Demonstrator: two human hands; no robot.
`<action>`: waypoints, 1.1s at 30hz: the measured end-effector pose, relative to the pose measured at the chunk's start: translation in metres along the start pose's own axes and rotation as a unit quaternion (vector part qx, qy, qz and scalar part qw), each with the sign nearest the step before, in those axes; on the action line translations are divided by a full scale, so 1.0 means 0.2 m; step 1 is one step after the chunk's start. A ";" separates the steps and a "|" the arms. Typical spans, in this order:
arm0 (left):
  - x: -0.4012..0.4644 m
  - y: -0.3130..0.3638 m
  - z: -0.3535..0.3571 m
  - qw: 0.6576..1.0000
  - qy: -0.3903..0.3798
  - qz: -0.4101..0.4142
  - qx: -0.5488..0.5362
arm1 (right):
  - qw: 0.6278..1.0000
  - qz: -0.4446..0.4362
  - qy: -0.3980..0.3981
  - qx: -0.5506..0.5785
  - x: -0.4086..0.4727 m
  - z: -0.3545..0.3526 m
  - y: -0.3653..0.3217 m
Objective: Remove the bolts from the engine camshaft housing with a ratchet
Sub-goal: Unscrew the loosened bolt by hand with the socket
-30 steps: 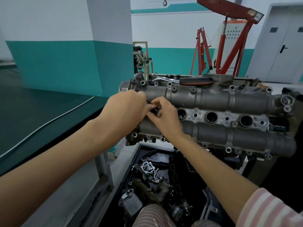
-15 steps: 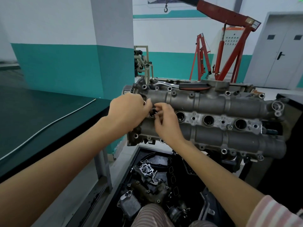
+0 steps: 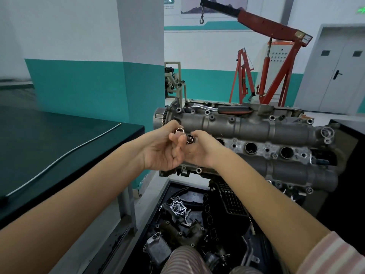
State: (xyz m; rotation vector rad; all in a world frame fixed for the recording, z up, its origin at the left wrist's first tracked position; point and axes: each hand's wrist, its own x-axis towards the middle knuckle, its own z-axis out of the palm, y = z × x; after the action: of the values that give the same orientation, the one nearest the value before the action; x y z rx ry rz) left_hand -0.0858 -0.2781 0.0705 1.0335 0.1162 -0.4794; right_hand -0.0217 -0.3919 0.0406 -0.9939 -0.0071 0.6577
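Below your grips, a tray [image 3: 262, 252] of stripped engine parts sits on the floor. Your left hand [image 3: 162, 149] pinches a small metal ring [image 3: 180, 131] at its fingertips; your right hand [image 3: 199, 150] curls round a second ring-like piece [image 3: 190, 139], just beside the first. Right behind both grips lies the camshaft housing [image 3: 256, 139], many bolts still seated along its edges. Beyond it, the ratchet [image 3: 219, 109] rests untouched on the far rim, so I judge most of the unbolting remains.
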 end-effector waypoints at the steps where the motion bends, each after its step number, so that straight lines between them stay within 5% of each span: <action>1: -0.02 -0.01 0.01 1.000 -0.021 -0.001 -0.006 | 0.998 0.035 -0.019 0.040 0.00 0.01 -0.01; 6: -0.13 -0.08 0.03 0.985 -0.147 -0.050 0.075 | 0.994 0.025 0.030 0.104 0.07 0.05 -0.06; 9: -0.15 -0.13 0.01 0.957 -0.160 -0.082 0.226 | 0.997 -0.029 0.062 0.045 0.10 0.06 -0.05; 12: -0.13 -0.14 -0.06 0.934 -0.129 -0.119 0.311 | 0.991 0.035 -0.002 0.127 0.10 0.06 -0.02; 17: -0.07 -0.13 -0.13 0.954 0.029 -0.047 0.295 | 0.981 0.042 -0.027 0.187 0.09 0.00 -0.01; 23: -0.05 -0.19 -0.01 0.982 -0.025 -0.069 0.173 | 0.967 0.071 -0.017 0.244 0.09 0.02 0.01; 29: -0.10 -0.06 -0.04 0.989 0.053 -0.024 0.138 | 0.952 0.027 0.036 0.303 0.16 0.06 0.04; 33: -0.09 0.05 -0.07 0.983 0.098 -0.044 0.149 | 0.980 0.004 0.048 0.192 0.13 0.06 0.05</action>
State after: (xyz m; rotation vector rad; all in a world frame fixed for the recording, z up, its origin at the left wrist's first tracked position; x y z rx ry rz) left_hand -0.0960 -0.2555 0.0770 1.3728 0.2734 -0.4833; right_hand -0.0091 -0.3653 0.0311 -0.6513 0.2028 0.5886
